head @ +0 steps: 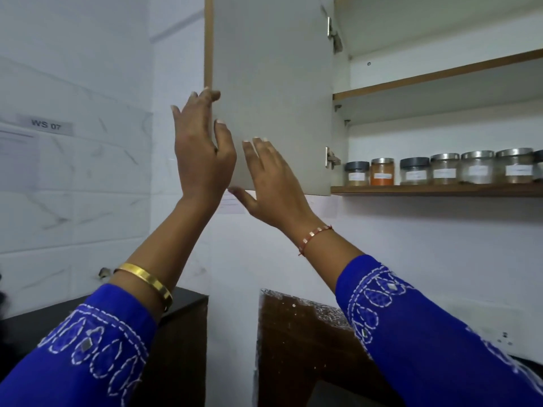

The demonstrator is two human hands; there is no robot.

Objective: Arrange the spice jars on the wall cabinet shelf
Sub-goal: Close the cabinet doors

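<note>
Several clear spice jars (444, 169) with white labels stand in a row on the lower shelf (440, 190) of the open wall cabinet. One jar (382, 172) holds orange powder; two have dark lids, the others metal lids. The grey cabinet door (273, 83) hangs open to the left of the jars. My left hand (202, 154) grips the door's free left edge, fingers behind it and thumb on the inner face. My right hand (270, 183) lies flat on the door's lower inner face, thumb under the bottom edge. Neither hand touches a jar.
The upper shelf (440, 73) shows nothing on it. Door hinges (332, 158) sit right beside the leftmost jar. Below are a dark counter (188, 298) at left and a brown wooden panel (293, 333) in the middle. White tiled wall carries a "WS 07" label (47, 124).
</note>
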